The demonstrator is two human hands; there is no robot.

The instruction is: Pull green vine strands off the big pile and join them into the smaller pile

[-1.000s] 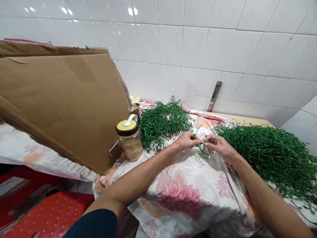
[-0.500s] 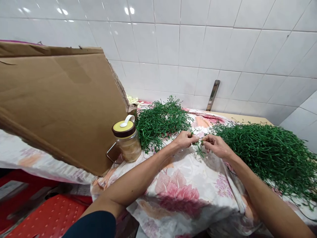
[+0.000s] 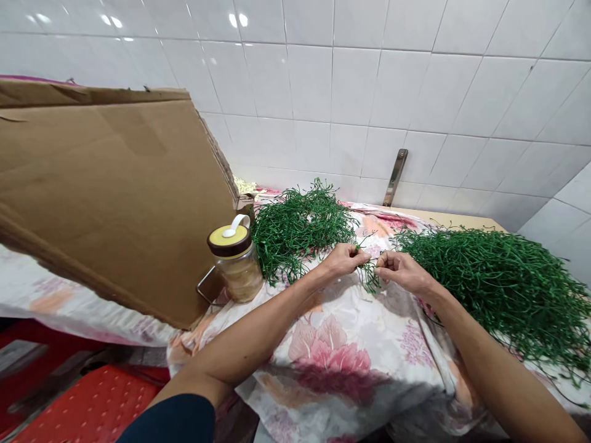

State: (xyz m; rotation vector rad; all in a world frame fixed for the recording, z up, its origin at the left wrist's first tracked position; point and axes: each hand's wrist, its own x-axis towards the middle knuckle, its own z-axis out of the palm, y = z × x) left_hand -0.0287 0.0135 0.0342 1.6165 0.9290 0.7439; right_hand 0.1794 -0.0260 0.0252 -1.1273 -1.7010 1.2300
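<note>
My left hand (image 3: 344,259) is closed in a pinch on a small green artificial stem (image 3: 370,280), whose thin sprigs hang below the fingers. Just to its right, my right hand (image 3: 401,271) pinches at the same stem with thumb and forefinger; the exact point of its grip is too small to make out. Behind my left hand lies a loose heap of green stems (image 3: 302,224). A larger heap of similar stems (image 3: 498,283) lies beside my right forearm. Both hands hover just over a flowered cloth (image 3: 401,344).
A jar with a yellow lid (image 3: 235,264) stands left of the smaller heap. A large cardboard sheet (image 3: 115,197) leans behind it at the left. A red plastic stool (image 3: 92,406) is at lower left. A metal bracket (image 3: 396,178) rests against the tiled wall (image 3: 309,80).
My fingers have shifted slightly around the stem, and its sprigs now spread a little differently between the hands. The heaps and jar stay put; the view has moved slightly.
</note>
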